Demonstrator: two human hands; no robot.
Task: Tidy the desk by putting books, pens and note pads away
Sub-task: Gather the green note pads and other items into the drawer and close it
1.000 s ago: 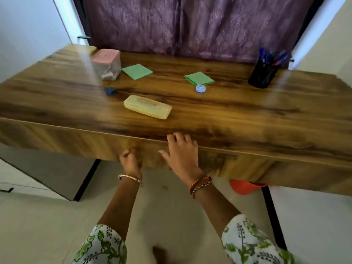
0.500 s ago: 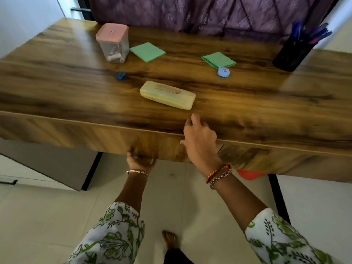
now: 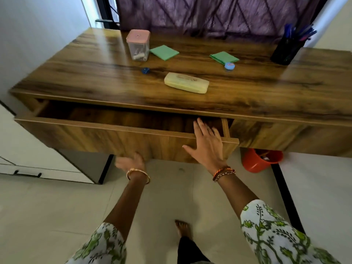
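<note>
The wooden desk (image 3: 95, 77) has its wide drawer (image 3: 85, 136) pulled out, and the part of its inside that shows is dark and bare. My right hand (image 3: 206, 144) lies flat on the drawer front's top edge near its right end, fingers spread, holding nothing. My left hand (image 3: 131, 161), blurred, sits at the drawer front's bottom edge with the thumb out. On the desk lie two green note pads (image 3: 164, 52) (image 3: 224, 57), a yellow pencil case (image 3: 186, 82) and a black holder of pens (image 3: 286, 50) at the far right.
A clear container with a pink lid (image 3: 138, 44) stands at the back left. A small blue sharpener (image 3: 145, 70) and a round blue item (image 3: 229, 66) lie on the desk. A red bucket (image 3: 255, 162) sits under the desk. My foot (image 3: 182, 228) is on the tiled floor.
The drawer has slid out from shut to open. My right hand moved from the desk edge onto the drawer front's top edge. My left hand loosened below it.
</note>
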